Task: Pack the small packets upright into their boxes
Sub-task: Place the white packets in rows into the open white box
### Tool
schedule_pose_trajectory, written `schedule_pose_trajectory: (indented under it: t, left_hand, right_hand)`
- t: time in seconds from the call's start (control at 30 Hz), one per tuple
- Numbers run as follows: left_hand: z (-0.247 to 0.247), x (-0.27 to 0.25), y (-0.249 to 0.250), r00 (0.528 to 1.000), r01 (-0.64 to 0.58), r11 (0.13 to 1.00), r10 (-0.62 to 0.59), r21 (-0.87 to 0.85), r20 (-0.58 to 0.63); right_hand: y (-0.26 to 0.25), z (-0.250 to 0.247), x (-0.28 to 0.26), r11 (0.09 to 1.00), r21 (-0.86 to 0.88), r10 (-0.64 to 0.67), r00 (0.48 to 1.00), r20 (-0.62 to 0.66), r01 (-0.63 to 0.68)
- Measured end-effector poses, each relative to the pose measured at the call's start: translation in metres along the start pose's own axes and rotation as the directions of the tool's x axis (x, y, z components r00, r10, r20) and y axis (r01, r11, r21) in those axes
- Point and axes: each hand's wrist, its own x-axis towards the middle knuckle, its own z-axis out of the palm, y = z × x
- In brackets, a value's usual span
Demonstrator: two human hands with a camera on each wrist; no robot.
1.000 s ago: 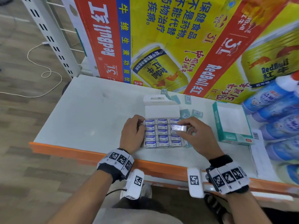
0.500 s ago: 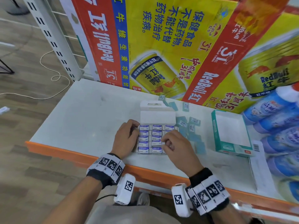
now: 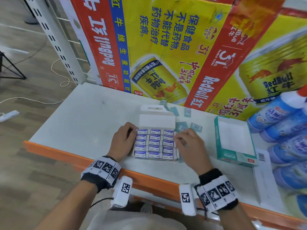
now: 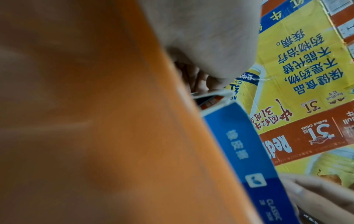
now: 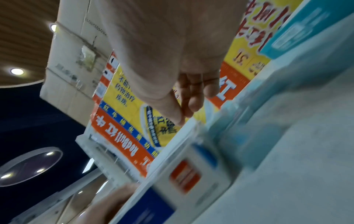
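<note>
An open white and blue box lies near the shelf's front edge, lid flap folded back. Small blue-and-white eraser packets fill it upright in three columns. My left hand grips the box's left wall near the far corner, fingers curled over the rim; the left wrist view shows the box's blue side under those fingers. My right hand is at the right column, and its thumb and fingertips touch the box rim. I see nothing held in it. Several loose teal packets lie behind the box.
An empty teal box stands to the right, with blue-and-white bottles stacked beyond it. A large Red Bull carton walls off the back. The shelf has an orange front edge; bare white shelf lies to the left.
A second ago my right hand held a packet over the right column. It lowered it into the box, and now it rests at the box's right edge. The left hand stayed on the box.
</note>
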Motion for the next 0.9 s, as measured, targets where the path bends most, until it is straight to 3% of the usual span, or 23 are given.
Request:
schedule_pose_trajectory:
  t: [0.07, 0.17, 0.5, 0.67, 0.9]
  left_hand:
    - [0.001, -0.002, 0.002, 1.000, 0.001, 1.000, -0.001, -0.001, -0.009]
    - [0.001, -0.001, 0.002, 1.000, -0.001, 1.000, 0.001, 0.004, -0.016]
    - [-0.001, 0.003, -0.004, 1.000, 0.002, 1.000, -0.002, 0.028, -0.015]
    - [-0.003, 0.005, -0.001, 1.000, -0.006, 0.998, 0.005, 0.060, 0.031]
    - [-0.024, -0.002, -0.010, 0.997, 0.033, 0.998, -0.028, 0.062, -0.073]
  right_hand:
    - [0.016, -0.013, 0.003, 0.991, -0.120, 0.063, 0.998, -0.021, -0.065]
    - [0.032, -0.020, 0.004, 0.964, -0.242, 0.138, 0.987, 0.087, -0.113]
    - [0.018, -0.017, 0.008, 0.984, -0.130, 0.141, 0.979, 0.146, -0.122]
    - [-0.008, -0.004, 0.018, 0.986, -0.147, 0.118, 0.959, 0.256, -0.082]
    - [-0.027, 0.016, 0.028, 0.992, -0.119, 0.077, 0.941, 0.330, -0.040]
